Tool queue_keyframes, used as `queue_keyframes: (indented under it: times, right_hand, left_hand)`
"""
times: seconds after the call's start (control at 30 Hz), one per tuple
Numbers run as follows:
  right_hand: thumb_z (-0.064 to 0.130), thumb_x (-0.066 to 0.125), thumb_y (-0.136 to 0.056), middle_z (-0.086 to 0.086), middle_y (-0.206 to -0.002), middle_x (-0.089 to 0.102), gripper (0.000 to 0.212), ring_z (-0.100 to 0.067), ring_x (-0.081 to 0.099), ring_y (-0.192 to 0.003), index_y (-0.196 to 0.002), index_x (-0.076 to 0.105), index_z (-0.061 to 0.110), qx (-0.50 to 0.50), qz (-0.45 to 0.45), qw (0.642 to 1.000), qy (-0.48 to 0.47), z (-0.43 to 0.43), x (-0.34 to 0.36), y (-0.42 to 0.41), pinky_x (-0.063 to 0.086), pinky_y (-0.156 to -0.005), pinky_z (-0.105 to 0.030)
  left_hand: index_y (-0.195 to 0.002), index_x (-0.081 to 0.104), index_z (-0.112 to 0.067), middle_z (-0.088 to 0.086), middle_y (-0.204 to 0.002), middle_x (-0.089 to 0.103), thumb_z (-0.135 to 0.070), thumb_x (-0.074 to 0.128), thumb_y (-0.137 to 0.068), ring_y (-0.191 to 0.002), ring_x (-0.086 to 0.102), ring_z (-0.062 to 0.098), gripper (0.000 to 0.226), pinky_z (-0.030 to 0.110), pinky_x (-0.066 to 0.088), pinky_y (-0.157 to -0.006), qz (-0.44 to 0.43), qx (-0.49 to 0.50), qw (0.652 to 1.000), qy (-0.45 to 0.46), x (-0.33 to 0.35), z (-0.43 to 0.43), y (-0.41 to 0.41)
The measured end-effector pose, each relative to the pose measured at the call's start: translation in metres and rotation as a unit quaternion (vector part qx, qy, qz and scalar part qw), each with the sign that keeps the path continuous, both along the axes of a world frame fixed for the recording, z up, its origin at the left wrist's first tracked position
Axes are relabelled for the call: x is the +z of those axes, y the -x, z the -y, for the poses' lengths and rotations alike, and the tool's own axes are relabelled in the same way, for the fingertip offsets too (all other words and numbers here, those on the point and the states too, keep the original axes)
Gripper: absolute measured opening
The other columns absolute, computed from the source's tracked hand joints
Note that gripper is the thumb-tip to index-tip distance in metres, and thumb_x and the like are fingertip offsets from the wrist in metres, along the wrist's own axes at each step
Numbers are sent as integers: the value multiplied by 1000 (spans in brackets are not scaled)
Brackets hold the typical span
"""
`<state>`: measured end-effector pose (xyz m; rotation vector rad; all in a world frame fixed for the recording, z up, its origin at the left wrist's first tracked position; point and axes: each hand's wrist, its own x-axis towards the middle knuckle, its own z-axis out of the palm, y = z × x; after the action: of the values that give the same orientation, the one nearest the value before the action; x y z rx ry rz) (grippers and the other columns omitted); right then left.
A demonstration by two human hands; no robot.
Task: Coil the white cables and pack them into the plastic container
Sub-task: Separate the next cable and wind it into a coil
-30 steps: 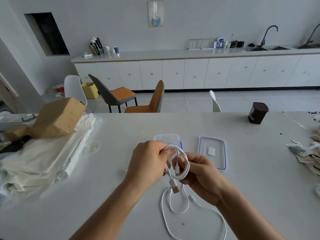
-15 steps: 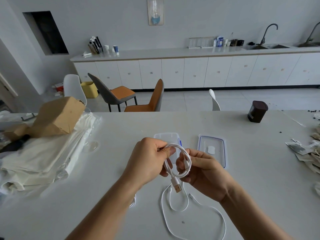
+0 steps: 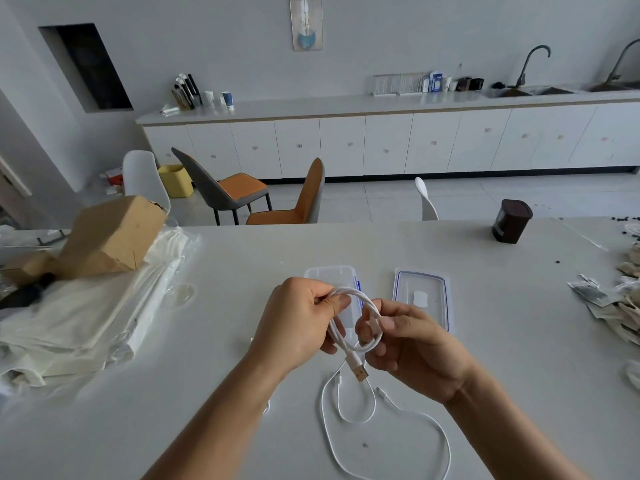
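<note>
**Coil held mid-frame, just short of the container.**
Your left grip (image 3: 298, 320) pinched the top of the coiled cable (image 3: 350, 291), and your right grip (image 3: 412, 348) curled round its right side. The plug end (image 3: 360, 373) hung loose, so the loops could have sprung open before reaching the plastic container (image 3: 325, 271) just beyond, or snagged the loose cable (image 3: 322, 407) on the bench (image 3: 207, 375).

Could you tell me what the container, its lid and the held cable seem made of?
Container: clear, faintly frosted plastic; the table shows through. Lid: clear plastic with a blue seal line near its rim. Cable: smooth white sheath, probably soft plastic, since it bends into a loop; its plug looks metallic.
</note>
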<state>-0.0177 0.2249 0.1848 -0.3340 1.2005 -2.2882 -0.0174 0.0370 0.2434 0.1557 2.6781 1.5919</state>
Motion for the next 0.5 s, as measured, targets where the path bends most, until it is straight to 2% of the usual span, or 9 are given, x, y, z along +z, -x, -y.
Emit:
queue_keyframes:
  times: [0.17, 0.27, 0.33, 0.4, 0.5]
  right_hand:
    - [13, 80, -75, -6, -83, 61, 41, -10, 39, -58, -112, 66, 3, -14, 42, 994, 98, 5, -9, -5, 31, -46, -19]
    - [12, 72, -81, -5, -78, 58, 38, -14, 34, -60, -115, 58, 5, 1, 49, 980, 190, 12, -11, -7, 31, -48, -23]
    - [12, 66, -86, -6, -79, 57, 36, -15, 37, -61, -119, 52, 6, 9, 39, 968, 248, 17, -13, -7, 30, -51, -26]
    - [11, 68, -86, -7, -79, 57, 38, -16, 46, -63, -120, 53, 8, -7, 16, 968, 251, 19, -12, -9, 31, -53, -27]
    - [18, 86, -72, -9, -73, 55, 42, -15, 46, -57, -109, 66, 12, -79, -14, 983, 168, 19, -7, -13, 27, -51, -30]
  left_hand:
    - [-68, 72, -15, 9, -59, 70, -15, 63, -94, -53, 69, 31, 28, 42, 61, -53, 16, 14, 999, -34, -5, 3, 3]
    - [-78, 75, -5, 12, -60, 69, -12, 63, -94, -51, 65, 29, 21, 37, 60, -52, 41, 8, 996, -81, -6, -1, 1]
    - [-81, 75, -2, 14, -61, 67, -10, 64, -94, -51, 63, 28, 18, 34, 57, -50, 55, 2, 992, -116, -6, -4, -1]
    - [-80, 75, -2, 16, -62, 65, -10, 64, -93, -51, 63, 28, 19, 34, 57, -50, 59, 1, 989, -138, -5, -6, -4]
    - [-78, 75, -6, 14, -62, 66, -11, 64, -94, -51, 62, 27, 20, 34, 56, -50, 59, 11, 987, -151, -4, -1, -3]
